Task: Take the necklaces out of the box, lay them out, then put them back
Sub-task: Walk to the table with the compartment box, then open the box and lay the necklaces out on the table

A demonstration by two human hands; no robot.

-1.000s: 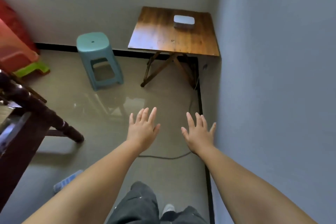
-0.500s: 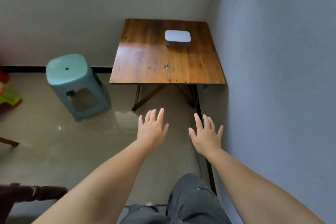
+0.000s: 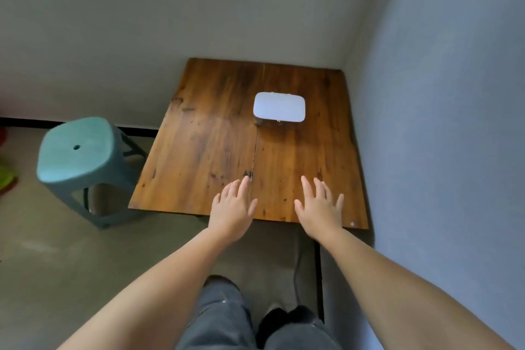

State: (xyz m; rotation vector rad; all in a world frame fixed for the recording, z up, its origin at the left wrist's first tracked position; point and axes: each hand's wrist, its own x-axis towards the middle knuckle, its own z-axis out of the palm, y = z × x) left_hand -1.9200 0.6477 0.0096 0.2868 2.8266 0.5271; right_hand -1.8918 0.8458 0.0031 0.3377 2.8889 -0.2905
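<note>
Grey corner room, wooden counter (image 3: 216, 150) mid-frame. Near edge: left hand (image 3: 233, 207) and right hand (image 3: 319, 212) both flat, palms down, fingers spread, holding nothing, hovering over the counter's front. Further up, right of centre: white box (image 3: 279, 107), lid closed, necklaces not visible. Next: reach forward, steady the base with one hand, lift the lid from its front clasp.

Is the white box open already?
No, the white box sits shut on the wooden table, both hands apart from it.

The box (image 3: 279, 107) sits on the table (image 3: 204, 150), stool (image 3: 81, 156) to its left.
</note>
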